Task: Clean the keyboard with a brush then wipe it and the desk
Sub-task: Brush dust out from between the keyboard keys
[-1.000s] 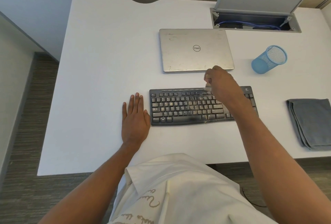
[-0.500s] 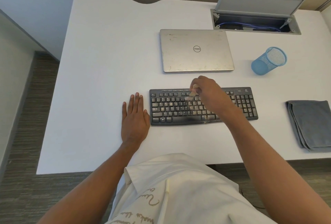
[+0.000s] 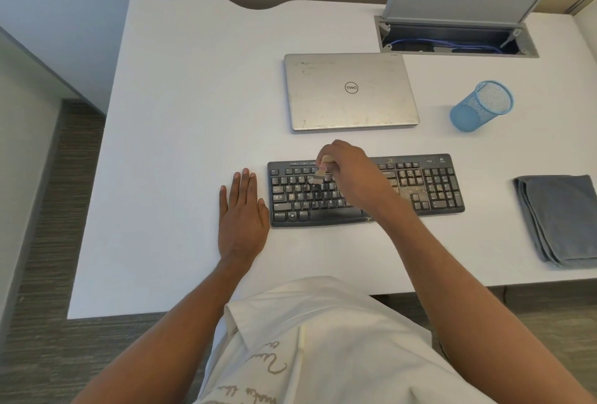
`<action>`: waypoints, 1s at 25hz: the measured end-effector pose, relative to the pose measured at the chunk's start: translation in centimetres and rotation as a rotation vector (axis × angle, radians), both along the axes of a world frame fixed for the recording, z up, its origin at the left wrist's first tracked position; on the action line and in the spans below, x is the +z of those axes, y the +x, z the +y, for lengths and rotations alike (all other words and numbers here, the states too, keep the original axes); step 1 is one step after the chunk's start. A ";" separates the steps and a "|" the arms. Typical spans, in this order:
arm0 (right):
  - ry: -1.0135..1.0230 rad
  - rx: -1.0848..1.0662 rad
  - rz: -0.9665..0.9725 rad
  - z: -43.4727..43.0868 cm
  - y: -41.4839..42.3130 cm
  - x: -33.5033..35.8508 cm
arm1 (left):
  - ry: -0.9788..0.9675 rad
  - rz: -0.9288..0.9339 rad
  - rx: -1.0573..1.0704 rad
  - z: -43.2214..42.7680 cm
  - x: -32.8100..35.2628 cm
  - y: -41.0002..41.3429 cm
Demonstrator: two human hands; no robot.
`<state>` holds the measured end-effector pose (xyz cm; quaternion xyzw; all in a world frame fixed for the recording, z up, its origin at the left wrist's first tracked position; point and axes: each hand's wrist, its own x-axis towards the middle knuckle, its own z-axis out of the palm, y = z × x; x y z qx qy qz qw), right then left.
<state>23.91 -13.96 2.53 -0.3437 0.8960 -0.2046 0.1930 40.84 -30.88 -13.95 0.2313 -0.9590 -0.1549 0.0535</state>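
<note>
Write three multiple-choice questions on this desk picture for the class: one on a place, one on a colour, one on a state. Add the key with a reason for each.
1. Where is the cloth relative to the keyboard? A. on it B. to its right C. to its left
2. What colour is the mesh cup? A. blue B. red C. black
3. What is the right hand doing? A. lying flat B. lifting the cloth C. holding a brush on the keys
Key: 1 B, the cloth lies by the desk's right edge. 2 A, its mesh is light blue. 3 C, its fingers curl round the brush, with the bristles on the keys.
</note>
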 end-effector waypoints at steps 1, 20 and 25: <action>0.023 0.002 0.002 0.3 -0.2 -0.1 | -0.001 0.003 0.001 0.0 0.0 0.0; 0.018 -0.071 -0.032 1.0 -0.4 -0.4 | 0.008 0.003 0.004 0.0 0.1 0.1; 0.090 -0.240 0.022 4.4 -2.1 0.2 | 0.008 0.008 0.007 0.0 -0.1 0.0</action>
